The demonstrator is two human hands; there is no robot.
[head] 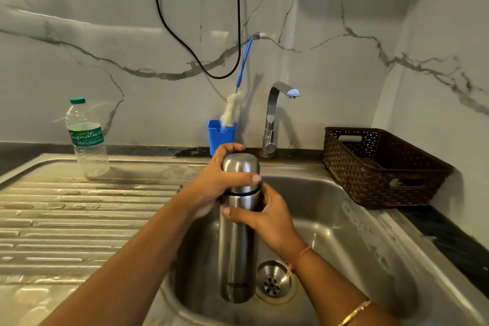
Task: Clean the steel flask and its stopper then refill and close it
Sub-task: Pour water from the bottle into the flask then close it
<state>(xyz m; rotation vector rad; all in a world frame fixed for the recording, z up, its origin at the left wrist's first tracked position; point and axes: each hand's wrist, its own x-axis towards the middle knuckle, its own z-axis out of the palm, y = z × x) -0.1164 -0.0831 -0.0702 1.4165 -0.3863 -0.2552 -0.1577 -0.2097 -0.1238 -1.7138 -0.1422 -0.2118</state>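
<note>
A tall steel flask (236,251) stands upright over the sink basin (344,233), its domed steel cap (241,167) seated on top. My left hand (211,188) grips the cap, fingers curled round its back and thumb across its front. Just below the cap's black seam, my right hand (267,217) wraps around the flask body. The stopper is hidden under the cap.
A tap (275,116) rises behind the basin. A blue holder (221,137) with a bottle brush (232,108) stands at the wall. A plastic water bottle (86,137) sits on the ribbed drainboard (79,214). A brown basket (381,167) is at the right.
</note>
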